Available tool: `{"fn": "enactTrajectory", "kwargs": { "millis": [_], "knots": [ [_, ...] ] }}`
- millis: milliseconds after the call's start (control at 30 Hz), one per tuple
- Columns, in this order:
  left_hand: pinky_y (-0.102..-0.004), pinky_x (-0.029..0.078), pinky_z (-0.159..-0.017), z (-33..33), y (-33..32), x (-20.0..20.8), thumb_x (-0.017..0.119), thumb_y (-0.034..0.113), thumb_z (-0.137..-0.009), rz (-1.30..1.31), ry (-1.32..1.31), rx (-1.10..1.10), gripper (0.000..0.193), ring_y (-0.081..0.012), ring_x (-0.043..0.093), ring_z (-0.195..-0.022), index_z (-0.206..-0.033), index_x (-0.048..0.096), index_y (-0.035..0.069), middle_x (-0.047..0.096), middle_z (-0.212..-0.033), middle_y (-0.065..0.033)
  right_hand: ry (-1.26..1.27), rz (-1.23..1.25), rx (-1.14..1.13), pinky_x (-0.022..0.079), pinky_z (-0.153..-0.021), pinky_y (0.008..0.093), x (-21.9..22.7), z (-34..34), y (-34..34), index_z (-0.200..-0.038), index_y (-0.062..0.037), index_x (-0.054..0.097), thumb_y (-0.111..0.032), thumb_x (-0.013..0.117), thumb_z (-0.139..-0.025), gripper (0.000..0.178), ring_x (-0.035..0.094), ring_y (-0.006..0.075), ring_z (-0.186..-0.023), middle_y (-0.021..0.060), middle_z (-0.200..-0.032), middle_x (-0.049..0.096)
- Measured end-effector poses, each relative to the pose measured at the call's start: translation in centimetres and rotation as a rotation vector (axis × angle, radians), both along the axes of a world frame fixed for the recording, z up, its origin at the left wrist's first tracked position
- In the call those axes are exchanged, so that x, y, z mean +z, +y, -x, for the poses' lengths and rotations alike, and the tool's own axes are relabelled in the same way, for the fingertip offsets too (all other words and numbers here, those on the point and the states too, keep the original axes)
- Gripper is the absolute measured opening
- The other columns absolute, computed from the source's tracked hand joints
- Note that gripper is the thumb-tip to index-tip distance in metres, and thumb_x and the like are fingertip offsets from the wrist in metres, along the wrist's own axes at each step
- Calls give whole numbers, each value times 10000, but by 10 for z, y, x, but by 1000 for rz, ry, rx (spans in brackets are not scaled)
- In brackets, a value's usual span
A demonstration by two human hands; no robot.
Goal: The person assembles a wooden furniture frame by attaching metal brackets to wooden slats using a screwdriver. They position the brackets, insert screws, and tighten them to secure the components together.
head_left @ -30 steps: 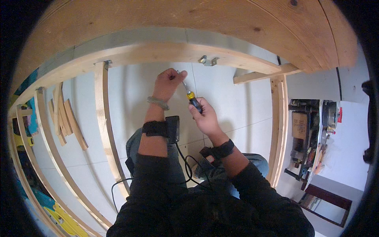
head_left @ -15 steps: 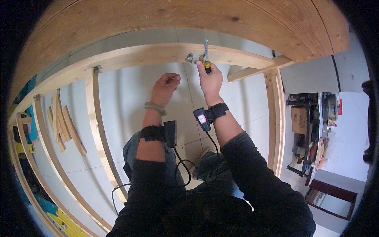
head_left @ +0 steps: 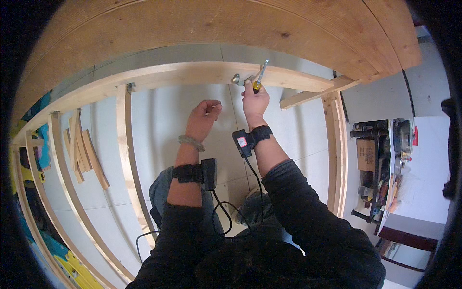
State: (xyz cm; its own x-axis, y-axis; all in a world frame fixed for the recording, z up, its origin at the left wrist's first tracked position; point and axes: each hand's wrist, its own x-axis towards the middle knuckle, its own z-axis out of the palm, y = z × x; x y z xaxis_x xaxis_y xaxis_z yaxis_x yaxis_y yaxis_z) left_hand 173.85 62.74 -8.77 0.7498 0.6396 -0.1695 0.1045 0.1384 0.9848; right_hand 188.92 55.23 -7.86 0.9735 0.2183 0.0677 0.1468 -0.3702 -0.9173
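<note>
My right hand (head_left: 255, 102) is closed around a screwdriver (head_left: 257, 86) with a yellow and black handle. Its metal shaft points up and leans right, across the front of a pale wooden rail (head_left: 183, 72). Beside the thumb, a small metal fitting (head_left: 237, 79) sits at the rail; the hand partly covers the hardware there. My left hand (head_left: 202, 119) hovers lower and to the left, apart from the rail. Its fingers are curled with thumb and forefinger close together, and whatever may be between them is too small to make out.
A broad wooden panel (head_left: 173, 31) spans the top. Upright slats (head_left: 126, 144) run down the left, near loose wood strips (head_left: 82, 149). At right stand a wooden post (head_left: 337, 149) and a rack of tools (head_left: 373, 164). Cables (head_left: 219, 204) hang from my wrist straps.
The screwdriver's shaft has tipped to the right in my right hand. The whole view has shifted slightly, so the rail sits lower. My left hand keeps its curled pose.
</note>
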Motion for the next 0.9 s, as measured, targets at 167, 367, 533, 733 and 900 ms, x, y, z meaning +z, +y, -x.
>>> {"fn": "enactTrajectory", "kwargs": {
  "millis": [167,367,533,733,900],
  "knots": [
    [-303,480,-679,-15,-8,2,578,254,-833,-200,69,11,263,-182,599,-758,-999,590,51,628,-852,-89,-319,309,36,469,-573,382,18,5,-9,-777,-31,601,-364,585,-803,334,598,325,-618,168,-653,605],
    [-344,492,-668,-77,-18,8,598,264,-817,-469,158,107,252,-244,622,-737,-957,597,54,642,-830,-111,-400,464,82,474,-590,425,32,0,-8,-781,-66,610,-368,578,-789,304,590,371,-654,175,-679,606],
    [-317,488,-611,-92,-16,-3,643,249,-779,-461,-32,380,231,-214,613,-643,-869,611,38,638,-745,-90,-408,371,98,471,-550,381,21,-7,-5,-768,-17,603,-310,593,-802,295,607,330,-604,168,-632,604],
    [-264,472,-568,-95,-19,0,677,180,-742,-295,-57,425,178,-130,591,-584,-809,621,25,627,-669,-78,-24,59,145,469,-548,316,14,-12,-5,-726,-13,585,-244,596,-795,241,591,227,-537,120,-597,599],
    [-266,475,-570,-94,-13,11,680,174,-736,-376,54,383,173,-131,598,-579,-779,621,17,635,-657,-77,108,-91,124,450,-487,282,11,-8,-3,-754,-7,573,-202,581,-821,206,558,134,-496,66,-576,590]
  ]
}}
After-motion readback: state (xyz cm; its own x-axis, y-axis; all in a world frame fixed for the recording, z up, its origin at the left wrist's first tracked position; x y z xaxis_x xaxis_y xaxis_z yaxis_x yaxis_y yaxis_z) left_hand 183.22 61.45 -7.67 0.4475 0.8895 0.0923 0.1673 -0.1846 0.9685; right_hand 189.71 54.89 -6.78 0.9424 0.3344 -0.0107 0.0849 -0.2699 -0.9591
